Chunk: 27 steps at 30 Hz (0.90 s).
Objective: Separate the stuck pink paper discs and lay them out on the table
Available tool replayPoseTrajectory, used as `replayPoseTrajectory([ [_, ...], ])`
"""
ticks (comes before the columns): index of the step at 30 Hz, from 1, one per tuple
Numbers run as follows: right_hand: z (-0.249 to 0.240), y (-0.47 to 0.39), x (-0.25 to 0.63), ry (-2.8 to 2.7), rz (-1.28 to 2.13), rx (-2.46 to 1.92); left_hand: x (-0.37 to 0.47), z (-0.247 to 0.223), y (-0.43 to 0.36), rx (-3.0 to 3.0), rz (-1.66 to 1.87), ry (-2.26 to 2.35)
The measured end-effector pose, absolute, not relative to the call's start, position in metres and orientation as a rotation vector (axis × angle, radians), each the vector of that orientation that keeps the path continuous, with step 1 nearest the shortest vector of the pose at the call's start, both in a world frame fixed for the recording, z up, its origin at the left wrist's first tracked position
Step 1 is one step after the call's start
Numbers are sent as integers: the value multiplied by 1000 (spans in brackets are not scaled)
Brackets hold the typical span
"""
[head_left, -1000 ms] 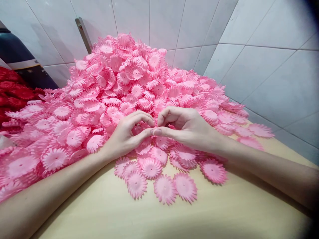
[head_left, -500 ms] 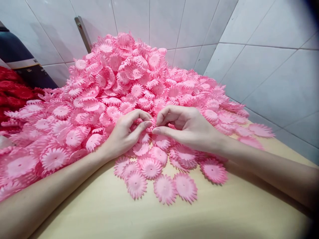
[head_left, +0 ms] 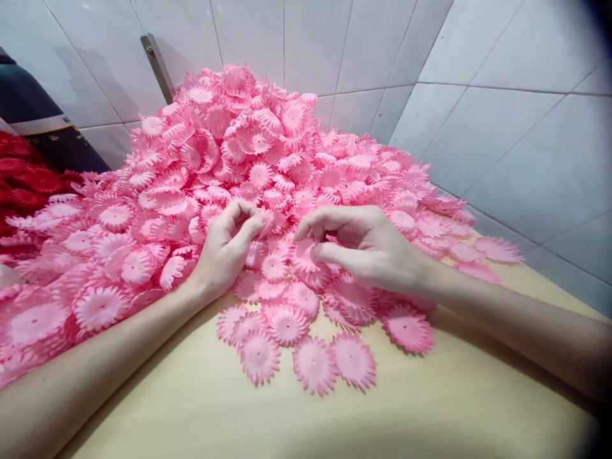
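A big pile of pink flowers (head_left: 291,118), thin and round with fringed edges, fills the back of the table (head_left: 215,401). Both hands are at the front of the pile, apart from each other. The left hand (head_left: 224,248), toward the pile's left, is narrow: its thumb lies against the bent forefinger, and a pink flower sits right at those fingertips. Whether it is pinched there I cannot tell. The right hand (head_left: 368,245), in front of the pile's right half, has its thumb and forefinger a little apart at the tips, the other fingers curled behind. A single flower (head_left: 305,256) shows face up at that gap, by the thumb tip; I cannot tell whether the hand grips it or only touches it.

In front of the pile, loose flowers lie flat on the table, some overlapping. Nearest the person are a pale pair (head_left: 314,365) side by side, and a deeper pink one (head_left: 408,328) lies right of them, also before the pile. More lie flat at the pile's right end. To the left of the pile are red flowers (head_left: 23,182), with a dark bottle (head_left: 50,115) leaning behind them. Behind the pile stand a metal strip (head_left: 157,69) and the tiled wall (head_left: 315,41).
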State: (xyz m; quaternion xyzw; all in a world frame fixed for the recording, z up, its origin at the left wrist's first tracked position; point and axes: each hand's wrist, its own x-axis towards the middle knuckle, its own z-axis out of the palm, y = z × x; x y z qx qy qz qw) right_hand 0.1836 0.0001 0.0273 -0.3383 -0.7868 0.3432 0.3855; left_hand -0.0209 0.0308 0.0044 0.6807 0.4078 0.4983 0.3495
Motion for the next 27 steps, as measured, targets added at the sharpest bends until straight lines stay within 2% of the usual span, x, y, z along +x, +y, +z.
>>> replayPoseTrajectory([
  [27, 26, 1, 181, -1919, 941, -865, -18, 13, 21, 2053, 1192, 920],
])
